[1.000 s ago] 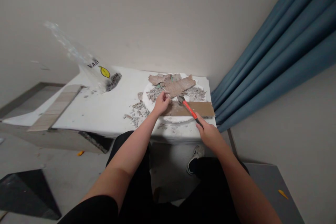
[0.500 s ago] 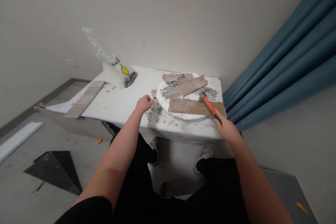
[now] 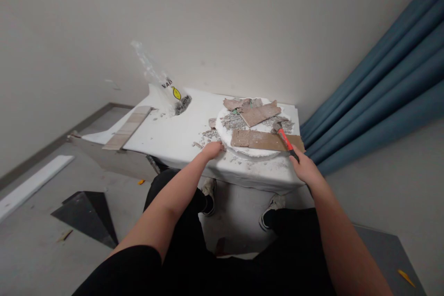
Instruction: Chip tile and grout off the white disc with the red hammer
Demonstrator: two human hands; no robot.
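My right hand (image 3: pixel 305 167) grips the black end of a red-handled hammer (image 3: pixel 284 138). The hammer's metal head is over a flat brown strip (image 3: pixel 258 139), which lies across a round white slab (image 3: pixel 224 133). My left hand (image 3: pixel 212 150) is low at the slab's left edge, beside grey crumbled rubble (image 3: pixel 210 135). Its fingers are curled closed, and whatever may be in them is hidden. Farther back on the slab sit a broken brown tile piece (image 3: pixel 261 113) and grey rubble (image 3: pixel 233 121).
White cloth (image 3: pixel 194 120) covers the table. At its back left stands a clear plastic bag (image 3: pixel 166 95) holding grey bits. A wood-patterned plank (image 3: pixel 127 128) crosses the left end. Blue curtains (image 3: pixel 381 74) hang at right. Dark sheets (image 3: pixel 85 217) lie on the floor.
My left hand has moved right and toward me, from the rubble's upper part to the slab's lower left edge. The right hand still holds the hammer over the strip. The view has shifted slightly.
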